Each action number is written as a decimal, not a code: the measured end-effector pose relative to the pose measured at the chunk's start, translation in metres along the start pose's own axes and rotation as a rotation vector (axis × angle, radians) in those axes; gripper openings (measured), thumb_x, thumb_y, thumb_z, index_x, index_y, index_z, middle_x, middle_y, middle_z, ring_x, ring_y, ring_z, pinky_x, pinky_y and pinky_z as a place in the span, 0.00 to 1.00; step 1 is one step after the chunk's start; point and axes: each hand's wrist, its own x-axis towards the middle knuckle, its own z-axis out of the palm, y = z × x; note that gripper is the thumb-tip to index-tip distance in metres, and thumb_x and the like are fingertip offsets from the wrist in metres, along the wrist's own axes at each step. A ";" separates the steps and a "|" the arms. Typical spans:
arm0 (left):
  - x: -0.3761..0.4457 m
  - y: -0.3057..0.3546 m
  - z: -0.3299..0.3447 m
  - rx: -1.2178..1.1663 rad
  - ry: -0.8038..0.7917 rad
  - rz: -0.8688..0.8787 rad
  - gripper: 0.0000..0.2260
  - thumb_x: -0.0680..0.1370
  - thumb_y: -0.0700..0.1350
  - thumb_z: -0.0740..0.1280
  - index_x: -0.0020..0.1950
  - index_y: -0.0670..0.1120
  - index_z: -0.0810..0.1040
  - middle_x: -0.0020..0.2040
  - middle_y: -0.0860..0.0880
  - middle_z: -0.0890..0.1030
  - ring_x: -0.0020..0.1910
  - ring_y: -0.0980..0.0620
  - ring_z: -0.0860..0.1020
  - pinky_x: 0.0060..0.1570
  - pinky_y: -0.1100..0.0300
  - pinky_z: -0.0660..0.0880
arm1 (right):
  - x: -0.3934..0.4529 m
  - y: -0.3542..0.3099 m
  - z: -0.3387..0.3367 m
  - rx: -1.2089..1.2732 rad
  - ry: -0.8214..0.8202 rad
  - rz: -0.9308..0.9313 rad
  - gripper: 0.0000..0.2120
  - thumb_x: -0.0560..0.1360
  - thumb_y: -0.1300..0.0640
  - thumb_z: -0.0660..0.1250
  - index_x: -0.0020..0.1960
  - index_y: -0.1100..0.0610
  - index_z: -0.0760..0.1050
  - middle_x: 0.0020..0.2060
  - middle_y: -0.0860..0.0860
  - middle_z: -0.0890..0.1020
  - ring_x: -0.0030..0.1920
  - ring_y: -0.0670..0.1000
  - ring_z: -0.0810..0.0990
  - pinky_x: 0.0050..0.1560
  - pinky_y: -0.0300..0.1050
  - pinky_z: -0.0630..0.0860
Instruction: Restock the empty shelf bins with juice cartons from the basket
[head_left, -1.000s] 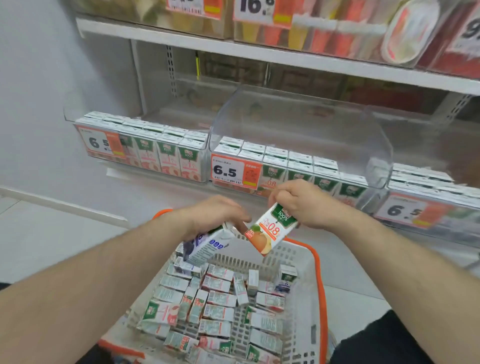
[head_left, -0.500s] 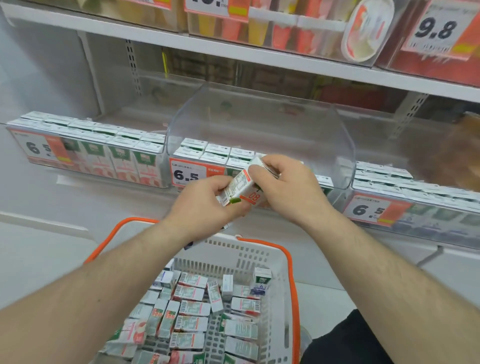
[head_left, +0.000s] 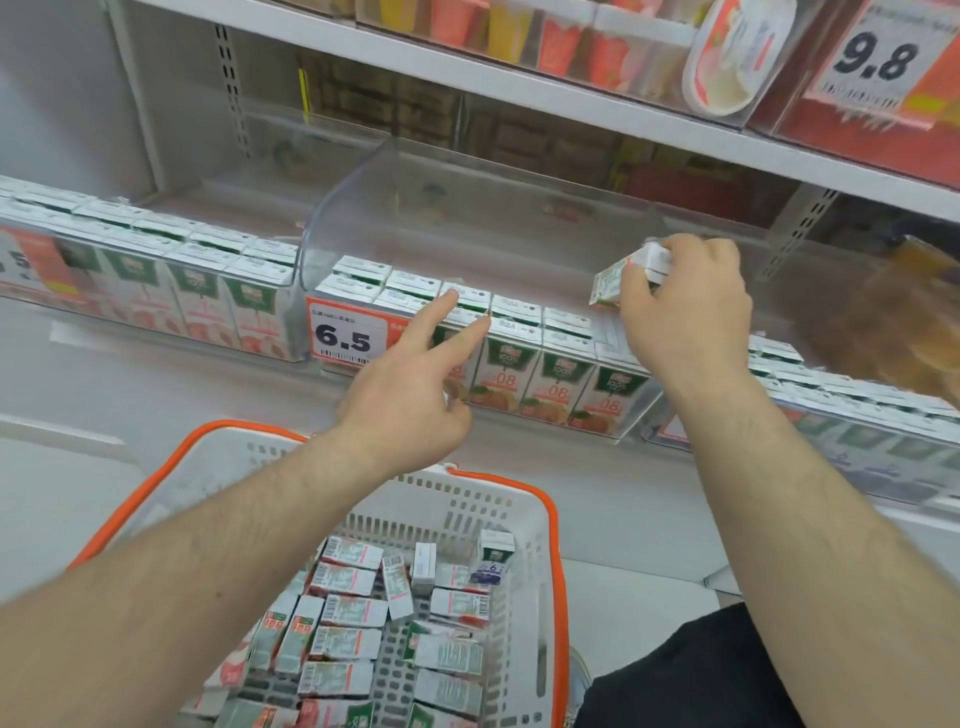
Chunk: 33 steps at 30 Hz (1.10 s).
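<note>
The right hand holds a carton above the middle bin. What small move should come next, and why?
Probably lower the juice carton, gripped by the right hand, into the open space behind the two front rows at the right end of the clear middle bin. The bin's back looks unfilled there, and the left hand only points its straight fingers at the front rows, holding nothing.

The right hand (head_left: 685, 317) grips a juice carton (head_left: 631, 273), tilted, above the right end of the clear shelf bin (head_left: 467, 208), where upright cartons (head_left: 550, 353) stand in rows behind a 6.5 price tag (head_left: 347, 335). The left hand (head_left: 415, 389) reaches forward with two fingers straight, their tips touching the carton tops. Below, a white basket (head_left: 457, 506) with orange handles holds many loose cartons (head_left: 353, 613) lying flat
</note>
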 end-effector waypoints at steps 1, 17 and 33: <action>0.000 0.000 0.000 0.001 -0.001 0.005 0.35 0.74 0.42 0.67 0.77 0.62 0.58 0.78 0.63 0.47 0.56 0.57 0.75 0.49 0.54 0.76 | 0.001 -0.003 0.005 -0.031 -0.048 0.007 0.17 0.80 0.52 0.59 0.65 0.60 0.72 0.63 0.59 0.70 0.54 0.65 0.75 0.50 0.49 0.67; 0.001 0.000 -0.008 -0.042 -0.138 -0.047 0.36 0.75 0.43 0.66 0.77 0.63 0.55 0.76 0.67 0.48 0.49 0.61 0.75 0.55 0.57 0.73 | 0.016 -0.019 0.024 -0.245 -0.664 0.228 0.15 0.79 0.54 0.52 0.49 0.62 0.74 0.55 0.61 0.76 0.50 0.60 0.75 0.49 0.50 0.73; 0.004 0.003 -0.013 -0.289 -0.033 -0.052 0.31 0.74 0.38 0.66 0.74 0.59 0.65 0.74 0.65 0.59 0.64 0.61 0.69 0.65 0.61 0.68 | 0.020 -0.023 0.011 -0.041 -0.763 0.300 0.38 0.80 0.33 0.42 0.78 0.58 0.58 0.77 0.56 0.60 0.76 0.59 0.60 0.74 0.56 0.56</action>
